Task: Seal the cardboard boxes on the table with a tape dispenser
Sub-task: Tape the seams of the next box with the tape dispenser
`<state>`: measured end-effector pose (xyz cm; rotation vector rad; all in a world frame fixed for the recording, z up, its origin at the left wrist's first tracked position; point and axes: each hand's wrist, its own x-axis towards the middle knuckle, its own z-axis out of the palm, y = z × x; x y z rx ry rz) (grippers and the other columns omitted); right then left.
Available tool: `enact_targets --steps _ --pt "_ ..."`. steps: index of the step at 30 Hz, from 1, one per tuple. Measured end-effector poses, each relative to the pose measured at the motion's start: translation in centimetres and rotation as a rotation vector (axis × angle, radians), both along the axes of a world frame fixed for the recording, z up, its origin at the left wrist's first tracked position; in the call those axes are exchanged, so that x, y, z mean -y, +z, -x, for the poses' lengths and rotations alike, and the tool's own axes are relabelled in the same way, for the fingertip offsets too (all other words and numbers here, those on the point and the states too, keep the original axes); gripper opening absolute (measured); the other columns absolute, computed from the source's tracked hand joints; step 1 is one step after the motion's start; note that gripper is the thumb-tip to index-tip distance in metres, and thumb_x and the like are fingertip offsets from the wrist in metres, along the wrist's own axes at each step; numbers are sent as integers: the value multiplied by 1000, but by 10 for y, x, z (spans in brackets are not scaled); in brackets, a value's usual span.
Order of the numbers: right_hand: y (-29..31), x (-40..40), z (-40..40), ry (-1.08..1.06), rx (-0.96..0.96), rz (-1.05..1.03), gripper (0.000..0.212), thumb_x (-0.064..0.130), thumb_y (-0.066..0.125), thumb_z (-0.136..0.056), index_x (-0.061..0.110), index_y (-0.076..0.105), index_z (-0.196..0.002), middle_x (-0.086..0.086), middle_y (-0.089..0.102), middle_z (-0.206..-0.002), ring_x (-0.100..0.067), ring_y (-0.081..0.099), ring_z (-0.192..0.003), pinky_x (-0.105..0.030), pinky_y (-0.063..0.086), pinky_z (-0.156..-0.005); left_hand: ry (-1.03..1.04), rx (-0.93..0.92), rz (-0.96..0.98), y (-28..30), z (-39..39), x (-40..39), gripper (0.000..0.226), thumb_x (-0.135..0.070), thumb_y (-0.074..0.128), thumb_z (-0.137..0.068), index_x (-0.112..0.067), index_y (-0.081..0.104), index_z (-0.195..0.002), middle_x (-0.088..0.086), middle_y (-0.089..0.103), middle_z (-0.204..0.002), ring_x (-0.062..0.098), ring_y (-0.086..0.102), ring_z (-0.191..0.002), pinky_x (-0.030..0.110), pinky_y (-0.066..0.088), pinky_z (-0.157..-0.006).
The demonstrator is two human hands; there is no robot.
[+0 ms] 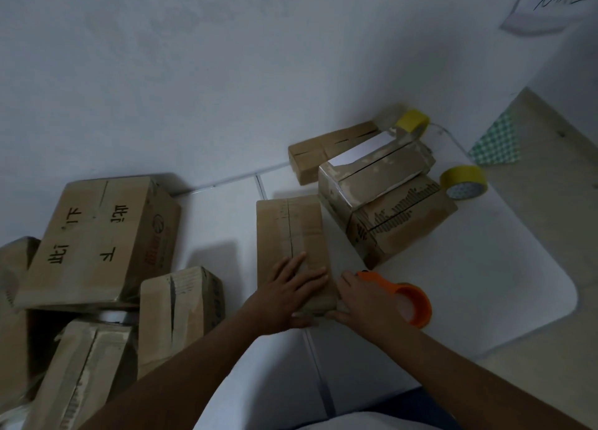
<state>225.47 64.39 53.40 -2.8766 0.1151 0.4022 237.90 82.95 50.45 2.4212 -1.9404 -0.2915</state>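
Nearest the person, the left hand (293, 292) lies flat with straight fingers pressing the top of a long narrow cardboard box (293, 235) near the front edge of the white surface (485, 284); the right hand (362, 303) touches that box's near right corner, its fingers hidden behind it, so whether it grasps the orange tape dispenser (411, 303) just beside it cannot be told; a glossy strip of clear tape seems to run along this box's centre seam, so it is probably sealed or nearly so, with the near end being smoothed down. Further back stands a stack of boxes (388, 203), matt brown and scuffed, the lower one printed with black bars, the upper showing a torn white label; their seams look open, so sealing likely remains. Behind them, toward the far edge, lies a flat box (330, 148) with dark slits. Two yellow tape rolls (464, 183) sit near the far right corner. Off the left edge, larger boxes (97, 242) are piled, one bearing black characters.
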Motion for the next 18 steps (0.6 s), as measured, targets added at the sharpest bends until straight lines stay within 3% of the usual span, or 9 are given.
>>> enact_targets --steps 2,5,8,10,11,13,15,18 --pt "9 1 0 -13 108 -1 51 60 49 -88 16 49 -115 -2 47 -113 -18 50 -96 -28 39 -77 201 -216 116 13 -3 -2 68 -63 34 -95 -25 33 -152 -2 24 -162 20 10 -151 50 15 -121" --pt "11 -11 -7 55 236 -86 49 46 55 -91 14 48 -127 -6 44 -132 -24 48 -115 -33 43 -93 795 -418 542 22 5 -12 46 -44 44 -101 -17 51 -139 4 44 -150 13 36 -138 37 31 -110" --pt "-1 -32 -23 183 100 -137 66 47 50 -94 22 24 -150 -3 8 -161 -24 10 -147 -40 19 -117 1472 -837 794 21 27 -26 31 -35 47 -103 -26 51 -132 0 51 -135 20 46 -131 29 39 -99" --pt "-11 -39 -28 267 64 -46 72 52 42 -96 27 7 -155 -1 -12 -162 -24 -10 -149 -43 1 -120 1788 -1100 805 19 40 -31 41 -40 45 -103 -25 47 -140 1 47 -141 25 43 -134 33 37 -103" --pt "-15 -39 -28 297 72 3 72 52 40 -97 28 3 -155 -3 -15 -161 -26 -12 -148 -44 -2 -120 1893 -1208 822 16 45 -34 47 -42 45 -103 -19 45 -144 2 44 -146 25 43 -134 37 35 -108" --pt "-20 -35 -21 324 105 66 71 48 42 -98 28 5 -155 -6 -11 -161 -31 -6 -148 -48 2 -119 2013 -1462 915 7 57 -40 46 -40 46 -103 -10 51 -138 7 51 -142 21 54 -119 36 40 -102" --pt "-22 -30 -13 312 144 101 72 46 50 -94 26 16 -154 -8 4 -162 -33 8 -148 -51 16 -118 2010 -1670 961 0 68 -44 44 -41 41 -104 -7 57 -127 10 59 -132 19 58 -106 33 41 -98" --pt "-22 -27 -5 284 189 127 74 48 63 -87 24 33 -150 -11 24 -158 -35 28 -143 -52 32 -111 1931 -1779 961 -4 81 -47 51 -48 34 -104 -11 69 -107 6 69 -116 16 62 -102 33 42 -98"
